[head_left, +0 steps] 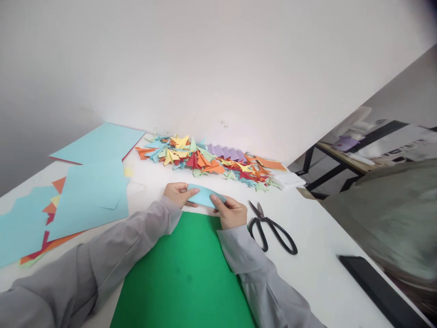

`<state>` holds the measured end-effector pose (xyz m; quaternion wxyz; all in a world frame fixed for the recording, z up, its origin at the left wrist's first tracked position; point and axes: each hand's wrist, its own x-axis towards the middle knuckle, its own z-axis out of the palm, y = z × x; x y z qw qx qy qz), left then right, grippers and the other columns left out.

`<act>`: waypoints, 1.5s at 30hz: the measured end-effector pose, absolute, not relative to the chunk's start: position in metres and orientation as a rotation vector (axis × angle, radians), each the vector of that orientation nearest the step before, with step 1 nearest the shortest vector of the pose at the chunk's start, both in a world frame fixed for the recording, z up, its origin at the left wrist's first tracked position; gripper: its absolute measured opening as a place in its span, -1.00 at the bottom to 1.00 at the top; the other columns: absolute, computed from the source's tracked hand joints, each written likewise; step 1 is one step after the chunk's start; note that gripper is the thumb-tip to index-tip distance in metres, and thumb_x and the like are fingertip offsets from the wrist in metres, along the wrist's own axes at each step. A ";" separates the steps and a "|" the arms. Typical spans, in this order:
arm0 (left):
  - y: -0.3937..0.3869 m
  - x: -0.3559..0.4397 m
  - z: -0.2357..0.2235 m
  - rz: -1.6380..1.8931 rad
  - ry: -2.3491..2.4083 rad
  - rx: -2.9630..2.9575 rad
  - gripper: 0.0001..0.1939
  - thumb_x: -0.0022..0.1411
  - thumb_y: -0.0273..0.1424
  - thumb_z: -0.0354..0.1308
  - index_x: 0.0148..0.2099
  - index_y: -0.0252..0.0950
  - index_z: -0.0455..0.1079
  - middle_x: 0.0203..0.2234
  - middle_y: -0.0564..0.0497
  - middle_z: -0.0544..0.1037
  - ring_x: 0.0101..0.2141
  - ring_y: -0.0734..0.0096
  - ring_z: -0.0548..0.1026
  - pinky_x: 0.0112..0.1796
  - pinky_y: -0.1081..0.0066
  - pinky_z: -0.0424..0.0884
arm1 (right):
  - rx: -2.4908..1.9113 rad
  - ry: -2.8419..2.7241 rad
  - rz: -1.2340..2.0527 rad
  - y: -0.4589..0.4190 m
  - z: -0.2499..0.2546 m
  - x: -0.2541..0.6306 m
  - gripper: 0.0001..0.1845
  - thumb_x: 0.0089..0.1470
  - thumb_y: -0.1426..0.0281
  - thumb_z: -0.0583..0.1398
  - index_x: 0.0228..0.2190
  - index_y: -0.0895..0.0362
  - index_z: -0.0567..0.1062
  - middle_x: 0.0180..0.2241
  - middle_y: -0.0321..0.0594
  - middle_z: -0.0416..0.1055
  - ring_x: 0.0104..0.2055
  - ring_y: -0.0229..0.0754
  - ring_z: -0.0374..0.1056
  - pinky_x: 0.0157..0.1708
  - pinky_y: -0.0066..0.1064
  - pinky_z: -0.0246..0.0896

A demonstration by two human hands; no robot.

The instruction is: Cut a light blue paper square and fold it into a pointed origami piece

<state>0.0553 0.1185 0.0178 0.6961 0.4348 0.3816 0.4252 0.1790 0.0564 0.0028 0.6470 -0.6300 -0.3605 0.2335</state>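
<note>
A small light-blue strip of paper (pixel 205 196) is stretched between my two hands, just above the far edge of a green sheet (pixel 187 269). My left hand (pixel 179 195) pinches its left end, thumb on top. At the other end, my right hand (pixel 232 212) grips the strip between thumb and fingers. Black-handled scissors (pixel 264 225) lie on the table right of my right hand, blades slightly apart. Beyond my hands is a long heap of small folded paper pieces (pixel 191 155) in several colours, some shaped like planes.
Large light-blue sheets (pixel 92 196) overlap other coloured paper at the left. A row of purple folded paper (pixel 228 152) and an orange piece (pixel 271 164) lie near the wall. A black flat object (pixel 378 287) sits by the right edge of the white table (pixel 317 237).
</note>
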 end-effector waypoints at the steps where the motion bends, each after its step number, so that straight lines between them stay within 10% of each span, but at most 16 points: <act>1: 0.119 0.055 0.017 0.942 0.847 0.965 -0.65 -0.40 -0.30 0.34 -0.59 -0.45 0.35 -0.70 0.05 0.43 -0.64 0.49 0.43 -0.63 0.46 0.49 | -1.430 -0.833 0.515 0.056 0.003 0.179 -0.74 -0.34 0.24 0.28 -0.59 0.19 0.53 -0.81 -0.38 0.27 -0.74 -0.32 0.14 -0.72 -0.46 0.09; 45: 0.122 0.053 0.016 0.439 0.802 1.219 -0.70 -0.25 -0.34 0.30 -0.50 -0.46 0.34 -0.70 -0.04 0.46 -0.66 0.38 0.45 -0.64 0.42 0.37 | -1.377 -0.749 0.540 0.057 0.004 0.182 -0.74 -0.39 0.26 0.31 -0.60 0.20 0.54 -0.79 -0.38 0.29 -0.72 -0.34 0.15 -0.68 -0.44 0.12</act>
